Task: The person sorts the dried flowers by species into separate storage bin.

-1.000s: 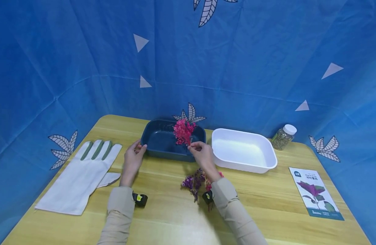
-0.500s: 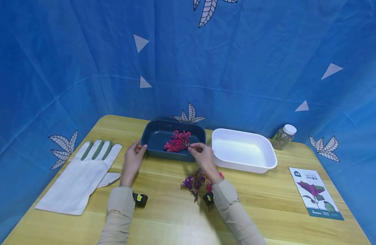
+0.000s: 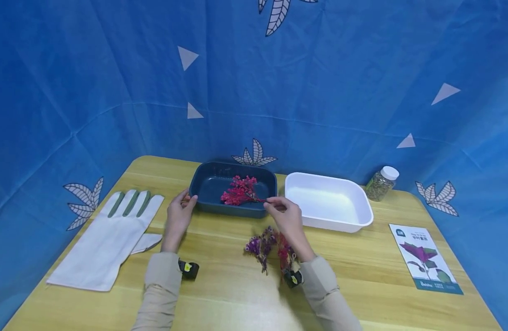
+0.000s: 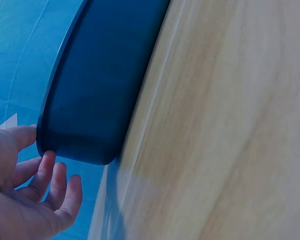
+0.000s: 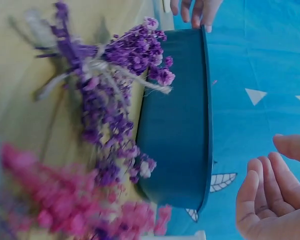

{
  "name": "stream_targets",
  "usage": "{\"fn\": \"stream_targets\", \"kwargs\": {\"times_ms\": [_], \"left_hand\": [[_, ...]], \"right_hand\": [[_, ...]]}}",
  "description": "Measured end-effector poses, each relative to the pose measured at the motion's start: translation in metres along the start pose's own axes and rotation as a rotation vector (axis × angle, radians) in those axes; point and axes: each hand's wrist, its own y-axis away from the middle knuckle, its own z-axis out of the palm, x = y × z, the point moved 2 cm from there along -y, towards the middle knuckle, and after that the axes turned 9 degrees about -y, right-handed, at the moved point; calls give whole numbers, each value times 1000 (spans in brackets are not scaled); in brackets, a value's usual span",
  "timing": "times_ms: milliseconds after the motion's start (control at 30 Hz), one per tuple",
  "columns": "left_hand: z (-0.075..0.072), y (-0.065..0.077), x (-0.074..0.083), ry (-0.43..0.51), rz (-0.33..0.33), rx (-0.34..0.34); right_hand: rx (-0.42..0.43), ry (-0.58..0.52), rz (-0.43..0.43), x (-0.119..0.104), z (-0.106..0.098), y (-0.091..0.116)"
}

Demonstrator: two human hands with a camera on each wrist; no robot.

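A dark blue plastic basin (image 3: 229, 209) stands at the back of the table. My left hand (image 3: 180, 215) holds its left end, thumb at the rim and fingertips against the outer wall in the left wrist view. A bunch of pinkish-red dried flowers (image 3: 240, 189) lies inside, its stems reaching over the near right rim. My right hand (image 3: 285, 216) is just right of these stem ends. Its thumb and fingers (image 5: 280, 187) are apart in the right wrist view, with nothing between them. Purple dried flowers (image 5: 135, 50), tied with string, lie on the table below this hand.
More pink dried flowers (image 5: 75, 210) lie beside the purple ones. Right of the basin stands a white basin (image 3: 328, 202), with a white-capped jar (image 3: 381, 185) behind it. A flower-printed packet (image 3: 425, 259) lies at right, white-and-green gloves (image 3: 102, 243) at left.
The pinkish-red bunch has tipped from upright to lying in the dark blue basin. My right hand has let go of its stems and drawn back to the right. The left hand stays put.
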Motion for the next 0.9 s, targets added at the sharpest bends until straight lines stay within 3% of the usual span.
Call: {"fn": "stream_targets", "kwargs": {"times_ms": [633, 900], "left_hand": [[-1, 1, 2, 8, -7, 2], [0, 1, 1, -1, -15, 13]], "right_hand": [[60, 1, 206, 29, -44, 59], [47, -100, 294, 35, -50, 82]]}}
